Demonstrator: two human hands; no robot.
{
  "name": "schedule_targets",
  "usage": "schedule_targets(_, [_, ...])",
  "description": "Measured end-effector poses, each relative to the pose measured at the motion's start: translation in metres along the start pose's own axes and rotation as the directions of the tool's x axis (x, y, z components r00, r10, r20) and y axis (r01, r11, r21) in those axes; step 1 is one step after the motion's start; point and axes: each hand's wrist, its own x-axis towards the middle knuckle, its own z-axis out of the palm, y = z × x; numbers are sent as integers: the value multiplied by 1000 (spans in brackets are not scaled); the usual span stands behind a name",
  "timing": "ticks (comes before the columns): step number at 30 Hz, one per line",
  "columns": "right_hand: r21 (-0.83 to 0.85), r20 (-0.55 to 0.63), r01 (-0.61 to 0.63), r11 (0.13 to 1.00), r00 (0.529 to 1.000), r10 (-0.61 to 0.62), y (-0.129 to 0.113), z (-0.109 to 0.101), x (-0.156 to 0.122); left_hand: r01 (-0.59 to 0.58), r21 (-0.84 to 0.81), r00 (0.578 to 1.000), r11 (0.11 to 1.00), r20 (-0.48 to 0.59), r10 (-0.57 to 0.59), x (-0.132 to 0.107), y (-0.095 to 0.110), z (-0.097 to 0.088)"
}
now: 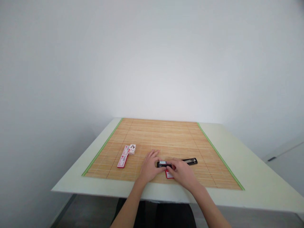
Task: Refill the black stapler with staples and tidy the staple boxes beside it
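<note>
A black stapler lies opened out on the bamboo mat, with bright metal showing at its left end and along its right part. My left hand is curved around the left end, thumb on the near side and forefinger on the far side. Over the stapler's middle, my right hand has its thumb and fingertips pinched together at the metal channel. Whatever small thing is between them is hidden. A red-and-white box lies flat just below the stapler, partly covered by my right hand.
Two flat red-and-white boxes lie end to end on the left of the mat. A small white box with a dark picture touches the far one. The green-edged bamboo mat covers the middle of a white table, against a wall.
</note>
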Motion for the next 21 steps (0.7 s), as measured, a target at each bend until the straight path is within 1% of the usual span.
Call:
schedule_targets(2, [41,-63,-54,998,996,57,22,-13,-5,10,1,1000,1000,9,-10,0,0,0])
schedule_targets(4, [94,-181,-155,983,969,170,53,-27,-15,11,4,1000,1000,10,-11,0,-1,1])
schedule_targets(6, [137,-322,-282,949,894,312,86,-37,-26,10,7,1000,1000,10,-10,1,-2,1])
schedule_targets(7, [188,-347,-313,931,866,361,101,-39,-32,10,9,1000,1000,9,-10,1,-3,2])
schedule_targets(8, [262,-323,-321,910,859,397,113,-38,-37,11,11,1000,1000,8,-11,1,-3,2])
schedule_targets(10, [465,-162,-290,837,901,403,127,-33,-43,15,17,1000,1000,5,-15,1,-4,3])
schedule_targets(11, [562,-80,-276,779,920,383,130,-29,-44,16,20,1000,1000,5,-17,2,-4,3])
schedule_targets(12, [643,-22,-261,720,933,359,130,-25,-44,18,21,1000,1000,4,-19,2,-4,3])
schedule_targets(13, [700,-1,-241,672,941,338,128,-22,-43,19,22,1000,1000,4,-19,2,-4,3])
schedule_targets(14, [731,-10,-213,648,947,322,124,-21,-39,18,22,1000,1000,4,-19,2,-4,3])
schedule_targets(15, [737,-42,-178,653,951,306,119,-21,-35,17,21,1000,1000,6,-17,2,-3,2])
schedule_targets(17, [683,-122,-91,725,964,237,106,-25,-22,12,18,1000,1000,4,-12,2,-3,2])
schedule_targets(19, [572,-194,18,820,974,114,89,-28,-7,8,15,1000,1000,2,-8,1,-3,1])
schedule_targets(21, [446,-253,152,882,967,-39,69,-27,10,5,11,1000,1000,-3,-5,1,-3,1])
